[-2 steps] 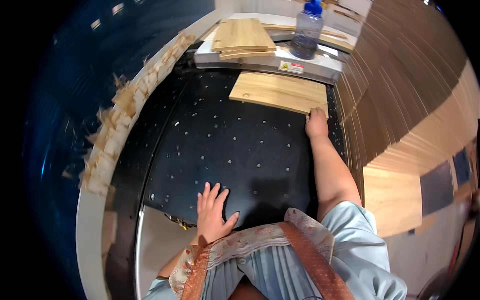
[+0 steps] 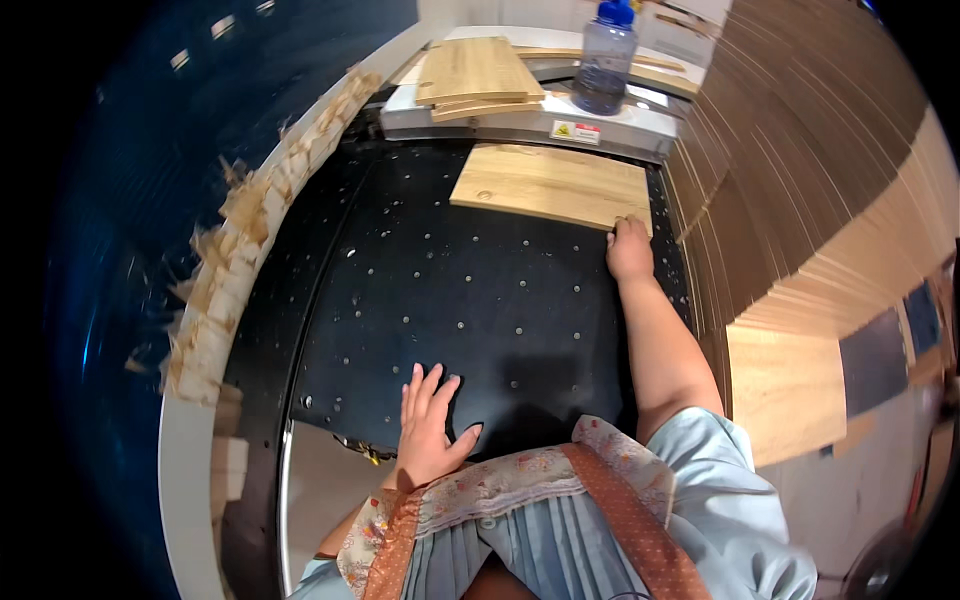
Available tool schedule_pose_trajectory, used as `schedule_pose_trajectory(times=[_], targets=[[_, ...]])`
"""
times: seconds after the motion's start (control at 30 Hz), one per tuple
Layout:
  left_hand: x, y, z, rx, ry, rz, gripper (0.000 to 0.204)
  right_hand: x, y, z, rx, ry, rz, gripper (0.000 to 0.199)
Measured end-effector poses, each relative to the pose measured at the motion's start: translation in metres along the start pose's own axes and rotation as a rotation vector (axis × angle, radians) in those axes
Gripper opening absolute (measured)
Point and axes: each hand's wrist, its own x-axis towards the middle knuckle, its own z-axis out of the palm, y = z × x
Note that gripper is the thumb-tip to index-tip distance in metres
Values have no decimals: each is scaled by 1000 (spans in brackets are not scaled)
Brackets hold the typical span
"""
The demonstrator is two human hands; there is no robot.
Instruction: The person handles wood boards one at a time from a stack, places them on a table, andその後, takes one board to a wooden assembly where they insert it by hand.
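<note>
A pale wood-grain board [image 2: 555,185] lies flat at the far right of a black table top [image 2: 430,300] dotted with small round holes. My right hand [image 2: 630,248], arm stretched forward, has its fingers bent over the board's near right corner; the thumb side is partly hidden. Close to my body, my left hand [image 2: 430,430] rests on the near edge of the black top. Its fingers are spread and nothing is in it.
Beyond the table, a white ledge [image 2: 420,118] bears a stack of similar boards [image 2: 475,70] and a clear bottle with a blue cap [image 2: 603,65]. Tall stacked brown panels [image 2: 800,150] stand close on the right. Torn yellowish tape [image 2: 245,215] lines the left frame.
The view has shifted slightly, so the ledge and board appear a little further left. Both hands keep their places, with the right still at the board's corner.
</note>
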Motion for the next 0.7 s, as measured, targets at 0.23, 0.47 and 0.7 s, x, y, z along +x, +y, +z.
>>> schedule_pose_trajectory(times=[0.23,0.47,0.7], targets=[[75,-11,-47,225,22,311,70,-127,-50,-53,12,-6,-56,39],[67,-18,-42,459,-272,123,81,-256,-106,-145,128,-213,-73,54],[15,-16,-30,534,-356,128,91,-308,-62,-242,197,103,-143,44]])
